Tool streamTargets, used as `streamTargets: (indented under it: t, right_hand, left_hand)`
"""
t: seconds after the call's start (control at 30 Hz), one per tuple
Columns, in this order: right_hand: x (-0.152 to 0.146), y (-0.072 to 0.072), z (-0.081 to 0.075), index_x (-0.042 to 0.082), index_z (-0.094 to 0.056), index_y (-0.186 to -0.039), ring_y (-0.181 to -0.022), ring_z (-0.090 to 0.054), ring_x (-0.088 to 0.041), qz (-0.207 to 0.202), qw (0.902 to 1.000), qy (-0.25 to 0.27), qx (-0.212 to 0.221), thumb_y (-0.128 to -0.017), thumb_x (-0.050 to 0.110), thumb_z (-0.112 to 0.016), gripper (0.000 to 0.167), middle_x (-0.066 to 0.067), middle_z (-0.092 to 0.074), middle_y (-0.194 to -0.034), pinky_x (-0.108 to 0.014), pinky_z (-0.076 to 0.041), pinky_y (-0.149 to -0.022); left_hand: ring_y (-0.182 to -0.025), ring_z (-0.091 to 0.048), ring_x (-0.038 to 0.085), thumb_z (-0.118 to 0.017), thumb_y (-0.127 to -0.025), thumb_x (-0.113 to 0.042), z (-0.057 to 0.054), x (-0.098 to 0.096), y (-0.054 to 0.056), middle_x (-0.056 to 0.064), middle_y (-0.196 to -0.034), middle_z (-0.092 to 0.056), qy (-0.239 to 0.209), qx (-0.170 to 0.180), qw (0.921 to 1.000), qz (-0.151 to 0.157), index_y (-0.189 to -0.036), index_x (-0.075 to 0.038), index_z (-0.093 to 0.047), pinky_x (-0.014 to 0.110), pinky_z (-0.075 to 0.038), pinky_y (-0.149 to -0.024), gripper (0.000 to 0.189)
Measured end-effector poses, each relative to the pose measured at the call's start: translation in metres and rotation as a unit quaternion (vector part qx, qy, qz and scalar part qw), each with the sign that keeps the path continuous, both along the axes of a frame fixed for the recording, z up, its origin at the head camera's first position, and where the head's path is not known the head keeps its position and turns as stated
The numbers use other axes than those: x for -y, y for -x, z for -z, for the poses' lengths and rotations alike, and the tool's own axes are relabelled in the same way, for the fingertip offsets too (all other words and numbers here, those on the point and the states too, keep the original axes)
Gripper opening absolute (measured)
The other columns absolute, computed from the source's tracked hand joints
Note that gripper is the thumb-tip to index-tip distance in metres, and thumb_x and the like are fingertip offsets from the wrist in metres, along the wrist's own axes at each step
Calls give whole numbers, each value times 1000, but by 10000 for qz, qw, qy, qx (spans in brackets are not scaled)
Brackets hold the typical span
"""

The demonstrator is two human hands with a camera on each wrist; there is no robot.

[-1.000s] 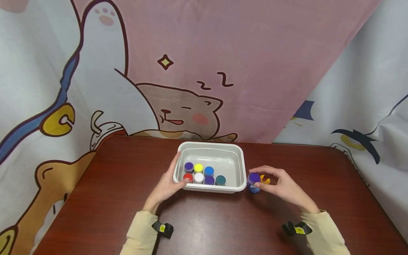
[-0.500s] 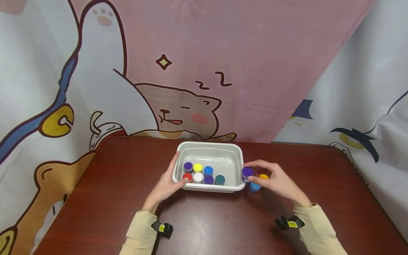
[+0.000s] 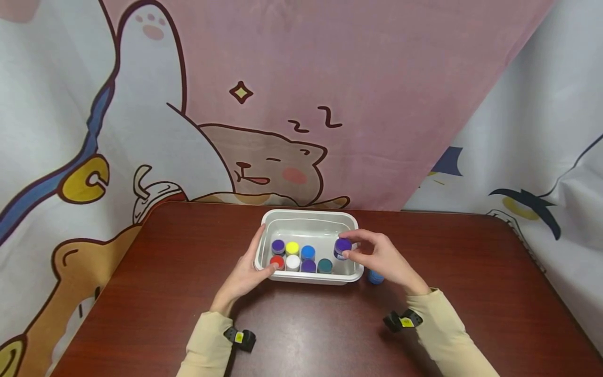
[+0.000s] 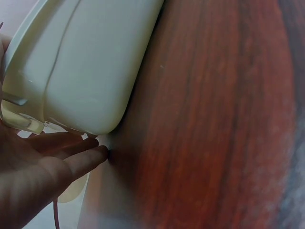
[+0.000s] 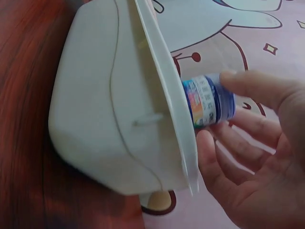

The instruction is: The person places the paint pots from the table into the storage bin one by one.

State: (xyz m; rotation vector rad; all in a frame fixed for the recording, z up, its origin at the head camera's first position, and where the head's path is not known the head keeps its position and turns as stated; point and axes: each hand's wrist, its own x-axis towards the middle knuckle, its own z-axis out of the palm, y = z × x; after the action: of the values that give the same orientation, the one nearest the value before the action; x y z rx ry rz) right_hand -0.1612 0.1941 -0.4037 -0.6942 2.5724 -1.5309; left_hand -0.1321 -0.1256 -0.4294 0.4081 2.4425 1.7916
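Note:
My right hand (image 3: 383, 256) pinches a small paint jar (image 3: 343, 248) with a purple lid by its top, over the right end of a white plastic tub (image 3: 308, 280). In the right wrist view the labelled paint jar (image 5: 202, 101) shows just above the tub's rim, tilted sideways in that view. The left hand (image 3: 245, 275) holds the tub's left end, thumb over the rim and fingers along the outside wall. Inside the tub stand several jars, with red (image 3: 277, 262), white (image 3: 293, 262), yellow (image 3: 292, 247), blue (image 3: 308, 252), teal (image 3: 325, 265) and purple lids.
A blue jar (image 3: 375, 277) stands on the dark red wooden table (image 3: 301, 324), just right of the tub and partly behind the right hand. A cloth with cartoon animals (image 3: 282, 104) hangs behind the table's back edge.
The right hand has carried the purple-lidded paint jar left, from beside the tub to over its right end. The orange jar seen earlier is now hidden behind that hand. The left hand stays put.

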Motion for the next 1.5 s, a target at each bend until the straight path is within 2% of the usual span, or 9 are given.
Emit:
streamTargets:
  t: [0.2,0.47,0.8,0.97,1.1,1.23,1.37,1.47,1.5]
  right_hand:
    - [16,6,-1,-4,-65,-119,-94,-66,-27,141,9995,257,151,-84,5,-74,37,-15,-66,-110,-35,-54,-81]
    - [32,12,-2,-7,-63,-120,-101,-64,-32,366,9984,322,272,-86,-3,-69,36,-18,-65,-111,-43,-50,-88]
    - [52,14,8,-6,-61,-124,-109,-60,-33,541,9963,-177,639,-88,-5,-62,36,-19,-62,-121,-48,-45,-95]
    - [60,17,10,-6,-60,-125,-109,-59,-33,623,9936,-385,857,-89,-5,-60,36,-19,-62,-121,-49,-43,-97]
    - [63,19,13,-9,-61,-122,-109,-59,-35,451,9939,-485,887,-87,-8,-59,35,-21,-63,-118,-50,-42,-97]
    - [65,22,19,-12,-62,-117,-103,-60,-34,267,9931,-718,885,-85,-10,-59,32,-21,-65,-111,-48,-45,-95]
    - [68,24,22,-13,-61,-116,-100,-61,-32,189,9903,-738,1162,-86,-10,-60,31,-20,-66,-107,-43,-47,-92]
    - [70,24,23,-13,-61,-117,-99,-62,-31,237,9884,-585,1383,-87,-9,-60,31,-20,-67,-107,-41,-49,-89]
    - [70,25,24,-13,-61,-118,-99,-62,-31,259,9879,-552,1425,-87,-9,-60,31,-20,-67,-107,-40,-50,-89]
  left_hand:
    - [-134,-29,46,-69,-83,-1,0,0,0,29,-151,-24,34,-13,10000,3,-155,-5,-13,63,-21,-106,91]
    - [-135,-28,46,-69,-83,-2,0,0,0,29,-152,-22,1,-22,10000,16,-155,-5,-13,64,-21,-106,91]
    - [-136,-27,46,-69,-84,-3,-2,0,-1,29,-152,-22,61,148,9999,21,-155,-5,-12,65,-20,-105,91]
    - [-134,-29,47,-68,-83,-1,-1,0,0,30,-151,-23,94,54,9999,17,-154,-4,-13,65,-21,-104,90]
    - [-134,-31,46,-70,-82,-2,17,3,6,28,-152,-24,115,-46,9999,-67,-155,-9,-14,66,-22,-104,92]
    - [-135,-32,41,-73,-82,-7,36,6,13,22,-153,-26,94,-88,9999,-106,-156,-20,-15,63,-23,-105,94]
    - [-135,-32,39,-73,-83,-11,40,7,14,20,-154,-28,60,-60,9999,-85,-156,-25,-16,64,-23,-105,94]
    - [-136,-30,40,-73,-83,-10,36,7,13,21,-154,-26,95,3,9999,-99,-156,-23,-14,65,-22,-105,95]
    - [-135,-31,42,-72,-83,-9,31,6,11,23,-154,-26,95,-2,9999,-83,-156,-20,-14,65,-22,-104,94]
